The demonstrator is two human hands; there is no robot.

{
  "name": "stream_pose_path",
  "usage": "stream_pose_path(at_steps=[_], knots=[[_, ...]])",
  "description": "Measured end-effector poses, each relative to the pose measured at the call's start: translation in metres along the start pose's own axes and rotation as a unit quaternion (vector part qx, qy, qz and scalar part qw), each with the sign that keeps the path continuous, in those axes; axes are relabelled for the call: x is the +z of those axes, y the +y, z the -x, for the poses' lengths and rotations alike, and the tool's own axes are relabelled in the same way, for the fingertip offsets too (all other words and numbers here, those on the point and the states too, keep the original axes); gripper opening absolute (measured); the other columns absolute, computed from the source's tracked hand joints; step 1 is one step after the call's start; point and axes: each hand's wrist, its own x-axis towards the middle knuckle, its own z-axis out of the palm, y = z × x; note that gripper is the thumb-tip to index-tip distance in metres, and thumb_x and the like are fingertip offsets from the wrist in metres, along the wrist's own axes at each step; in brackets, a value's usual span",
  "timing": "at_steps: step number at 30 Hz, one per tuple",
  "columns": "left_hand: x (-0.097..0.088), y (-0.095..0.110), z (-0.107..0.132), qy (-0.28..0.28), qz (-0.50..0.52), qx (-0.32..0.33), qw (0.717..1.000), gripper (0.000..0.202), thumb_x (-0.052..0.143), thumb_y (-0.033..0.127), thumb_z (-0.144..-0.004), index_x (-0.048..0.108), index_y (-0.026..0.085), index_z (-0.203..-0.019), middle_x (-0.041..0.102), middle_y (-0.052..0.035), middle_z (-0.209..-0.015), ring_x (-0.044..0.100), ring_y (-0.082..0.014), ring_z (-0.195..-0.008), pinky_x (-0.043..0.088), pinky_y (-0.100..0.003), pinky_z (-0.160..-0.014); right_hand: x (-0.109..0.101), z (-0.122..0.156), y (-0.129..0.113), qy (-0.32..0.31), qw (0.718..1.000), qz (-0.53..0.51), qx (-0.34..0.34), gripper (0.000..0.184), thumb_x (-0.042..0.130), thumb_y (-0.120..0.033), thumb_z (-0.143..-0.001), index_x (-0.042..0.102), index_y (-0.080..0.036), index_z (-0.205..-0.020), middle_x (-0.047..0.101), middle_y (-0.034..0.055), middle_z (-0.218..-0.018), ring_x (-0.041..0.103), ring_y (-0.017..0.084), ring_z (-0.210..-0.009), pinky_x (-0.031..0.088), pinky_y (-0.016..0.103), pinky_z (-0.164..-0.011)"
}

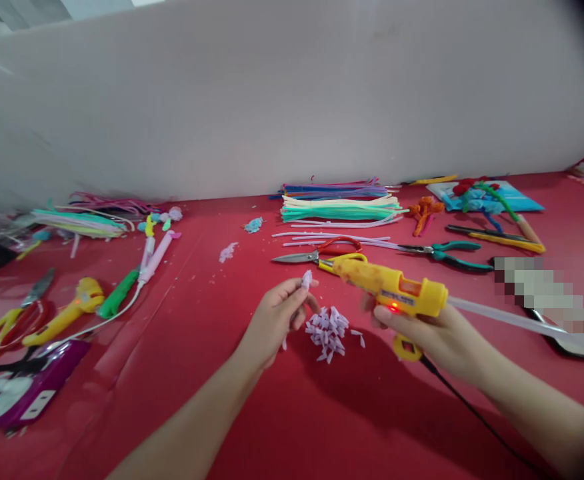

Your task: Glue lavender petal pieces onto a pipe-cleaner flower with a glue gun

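Observation:
Between thumb and fingers, my left hand (278,319) pinches a small lilac fuzzy piece (307,277), held upright above the table. My right hand (429,333) is wrapped round a yellow hot glue gun (412,293), its nozzle pointing left toward that piece but apart from it. A red light glows on the gun's side, and a clear glue stick (502,313) sticks out of its back. Below and between my hands lies a pile of short lilac snippets (328,332) on the red table (292,427).
Scissors (299,257) lie behind the snippets, with teal-handled pliers (452,252) to their right. Pipe cleaner bundles (339,208) line the white wall. At left are another yellow glue gun (75,308), more scissors (17,320) and a purple case (55,380). A cord (465,400) trails from my glue gun.

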Motion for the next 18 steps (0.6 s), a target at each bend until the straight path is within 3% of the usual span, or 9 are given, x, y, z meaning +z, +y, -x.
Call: stream_pose_path(at_steps=[2,4,9,13,18], knots=[[0.000,-0.003,0.002,-0.005,0.012,-0.011,1.000,0.037,0.051,0.040,-0.083,0.054,0.016,-0.111,0.063,-0.0020,-0.069,0.031,-0.0057,-0.041,0.022,-0.017,-0.036,0.007,0.004,0.004,-0.040,0.997,-0.056,0.026,0.034,0.051,-0.046,-0.085,0.063,-0.020,-0.101,0.067,0.0068,-0.086,0.063,0.020,-0.077,0.052,0.028,-0.067],[0.000,-0.003,0.005,-0.008,0.017,0.001,1.000,0.031,0.051,0.037,-0.084,0.057,0.015,-0.104,0.065,-0.0027,-0.069,0.032,-0.0048,-0.042,0.027,-0.017,-0.041,0.009,0.008,0.005,-0.052,0.995,-0.072,0.043,0.037,0.050,-0.049,-0.084,0.064,-0.021,-0.103,0.067,0.0072,-0.089,0.063,0.021,-0.079,0.053,0.030,-0.071],[0.003,-0.001,0.008,-0.009,0.009,-0.019,1.000,0.030,0.052,0.030,-0.085,0.057,0.017,-0.111,0.069,-0.0045,-0.078,0.047,-0.0085,-0.052,0.035,-0.019,-0.047,0.006,0.016,0.009,-0.077,0.994,-0.068,0.047,0.038,0.047,-0.049,-0.086,0.065,-0.023,-0.109,0.069,0.0085,-0.097,0.065,0.023,-0.087,0.054,0.033,-0.079],[0.005,0.000,0.011,-0.010,0.016,-0.013,1.000,0.025,0.054,0.029,-0.085,0.062,0.017,-0.106,0.068,-0.0031,-0.073,0.057,-0.0122,-0.064,0.043,-0.021,-0.059,0.008,0.025,0.025,-0.033,0.998,-0.010,0.058,0.032,0.053,-0.045,-0.083,0.066,-0.026,-0.107,0.068,0.0101,-0.107,0.064,0.027,-0.096,0.055,0.034,-0.081],[0.005,0.003,0.012,-0.006,0.028,-0.038,0.999,0.024,0.056,0.030,-0.084,0.063,0.017,-0.102,0.068,-0.0024,-0.067,0.060,-0.0127,-0.064,0.045,-0.020,-0.057,0.013,0.032,0.036,0.004,0.998,0.013,0.068,0.042,0.057,-0.049,-0.078,0.064,-0.021,-0.110,0.070,0.0101,-0.103,0.068,0.026,-0.087,0.058,0.032,-0.074]])
